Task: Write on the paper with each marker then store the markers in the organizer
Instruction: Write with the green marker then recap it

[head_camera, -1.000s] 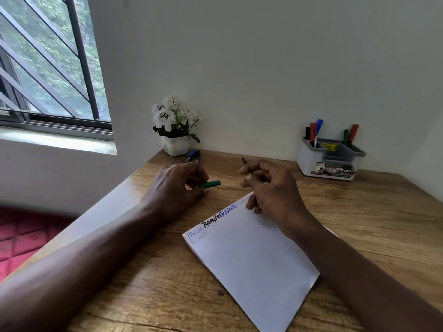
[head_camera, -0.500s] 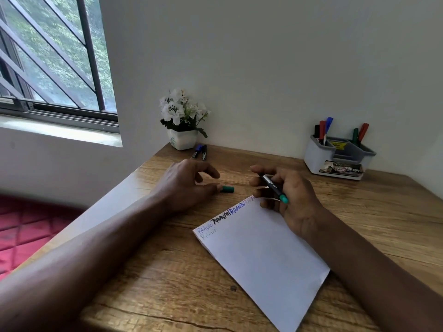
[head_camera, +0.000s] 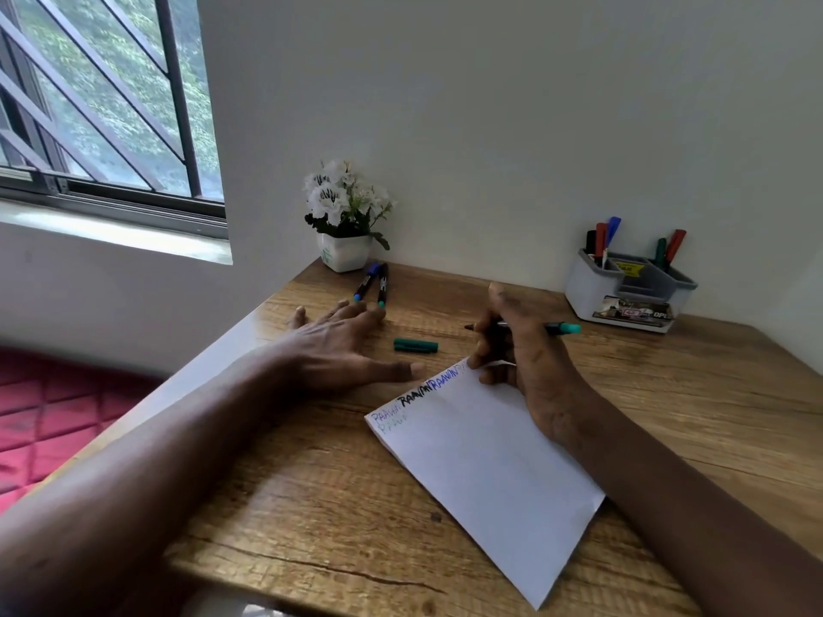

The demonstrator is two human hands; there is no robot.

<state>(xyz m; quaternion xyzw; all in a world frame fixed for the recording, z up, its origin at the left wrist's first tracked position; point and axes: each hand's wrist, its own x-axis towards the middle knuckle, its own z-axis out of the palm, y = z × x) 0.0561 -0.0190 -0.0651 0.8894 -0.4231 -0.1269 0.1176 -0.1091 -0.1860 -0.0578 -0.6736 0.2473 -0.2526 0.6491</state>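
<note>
The white paper (head_camera: 490,460) lies slanted on the wooden desk (head_camera: 311,505), with writing along its far edge. The right hand (head_camera: 521,349) rests on its far corner, fingers curled round an uncapped green marker (head_camera: 561,326) that lies nearly level, tip left, teal end right. The left hand (head_camera: 338,345) lies flat with fingers spread, holding nothing. The green cap (head_camera: 416,346) lies between the hands. Beyond, a blue marker (head_camera: 366,282) and a dark marker (head_camera: 383,285) lie before a flower pot (head_camera: 345,251). The grey organizer (head_camera: 623,300) stands by the wall on the right, and a barred window (head_camera: 102,104) is on the left.

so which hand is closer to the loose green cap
Left. The left hand lies open beside the green cap, thumb tip just short of it; the right hand, holding the marker, is farther on the cap's other side.
</note>
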